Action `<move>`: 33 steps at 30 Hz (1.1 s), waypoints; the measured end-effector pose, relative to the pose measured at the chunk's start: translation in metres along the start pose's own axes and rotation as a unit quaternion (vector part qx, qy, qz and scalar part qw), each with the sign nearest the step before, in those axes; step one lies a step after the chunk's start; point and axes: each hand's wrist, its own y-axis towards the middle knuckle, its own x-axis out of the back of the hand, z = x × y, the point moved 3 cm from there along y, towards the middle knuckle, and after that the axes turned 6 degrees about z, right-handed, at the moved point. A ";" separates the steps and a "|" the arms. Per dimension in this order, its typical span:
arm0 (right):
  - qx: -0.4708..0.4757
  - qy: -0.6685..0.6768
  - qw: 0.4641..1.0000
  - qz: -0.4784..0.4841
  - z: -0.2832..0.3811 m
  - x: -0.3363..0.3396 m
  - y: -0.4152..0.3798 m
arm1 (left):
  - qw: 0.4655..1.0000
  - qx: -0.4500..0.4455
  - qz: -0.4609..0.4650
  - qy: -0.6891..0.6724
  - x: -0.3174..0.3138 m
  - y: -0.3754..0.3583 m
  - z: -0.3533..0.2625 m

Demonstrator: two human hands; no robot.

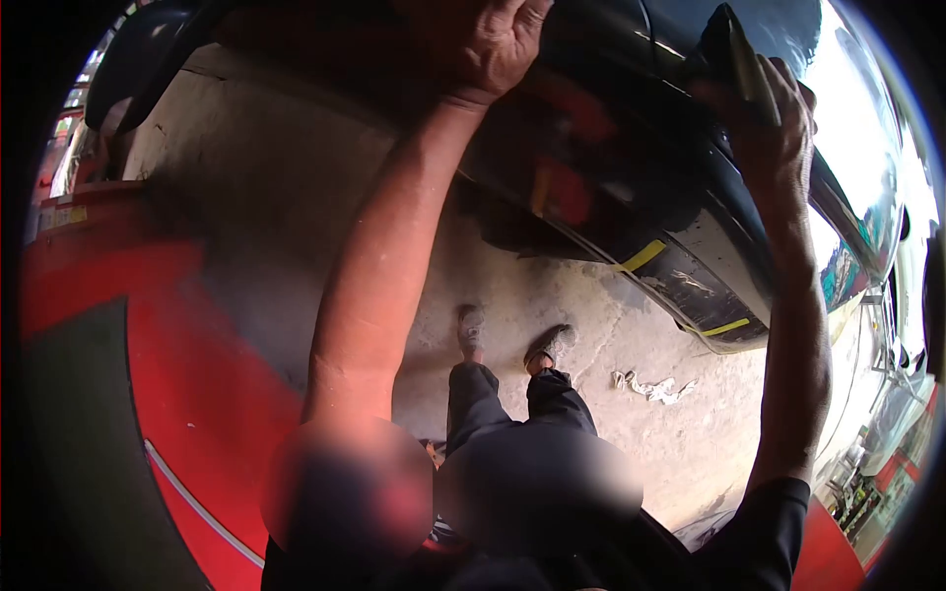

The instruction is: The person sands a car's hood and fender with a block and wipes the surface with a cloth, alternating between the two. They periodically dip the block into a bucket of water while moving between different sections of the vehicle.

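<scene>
My right hand (774, 128) is closed round a dark wedge-shaped block (741, 64) with a tan edge. It is beside the glossy black car body (680, 138), where bright light reflects at the right. My left arm reaches up to the same car. At the top edge of the view, my left hand (501, 49) is over the dark bodywork, its fingertips cut off by the frame. Whether those fingers grip anything does not show. Yellow tape strips (644, 256) stick to the lower panel, which has scuffed, dull patches.
A red surface (197, 355) with a dark grey panel (79, 443) lies at the left. Crumpled pale scraps (655, 386) are on the concrete floor (621, 335) near my shoes (552, 345). Assorted clutter (857, 492) is at the lower right.
</scene>
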 end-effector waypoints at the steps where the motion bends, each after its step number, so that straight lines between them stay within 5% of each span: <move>1: 0.000 -0.016 1.000 0.004 -0.002 0.000 -0.008 | 0.999 -0.018 -0.041 -0.023 -0.006 -0.001 0.004; 6: 0.070 -0.025 0.997 0.013 -0.026 0.019 -0.035 | 0.999 -0.030 -0.012 -0.022 -0.006 -0.003 0.006; 9: -0.014 0.112 0.993 0.039 -0.008 0.007 -0.002 | 0.999 -0.038 -0.035 -0.007 -0.010 -0.005 0.012; 11: -0.050 0.076 0.996 0.014 0.013 0.002 0.020 | 0.999 -0.023 -0.037 -0.011 -0.008 -0.005 0.007; 16: 0.043 0.128 0.990 0.043 -0.031 0.011 -0.012 | 0.999 -0.025 -0.014 -0.019 -0.004 -0.001 0.006; 20: -0.056 0.222 0.972 0.044 -0.003 -0.001 0.020 | 0.999 -0.034 -0.034 -0.017 -0.009 -0.005 0.012; 31: 0.012 0.061 0.996 0.060 0.022 -0.003 0.051 | 0.999 -0.035 -0.024 -0.029 -0.007 -0.006 0.013; 33: 0.006 0.169 0.984 0.060 0.008 -0.009 0.053 | 0.999 -0.035 -0.021 -0.027 -0.004 -0.004 0.011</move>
